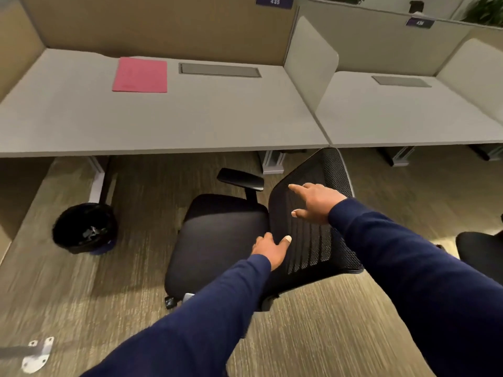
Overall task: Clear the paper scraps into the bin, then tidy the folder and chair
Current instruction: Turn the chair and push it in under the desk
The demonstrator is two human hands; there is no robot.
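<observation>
The desk (163, 118) spans the far half of the scene, its top bare of scraps except for the pink folder (140, 75) lying flat at the far left by the partition, so the chair looks to be the step in hand. The chair (217, 240) stands on the carpet near the desk's right end, turned so its seat faces left and its mesh back (313, 240) is to the right. The bin (85, 227) sits under the desk at left, well apart. The right hand (317, 202) lies spread and flat on the upper mesh, fingers open, gripping nothing; the left hand (272, 247) rests at the back's lower edge, whether curled round it I cannot tell. Best to swing the back toward the near side, then roll the seat straight under.
</observation>
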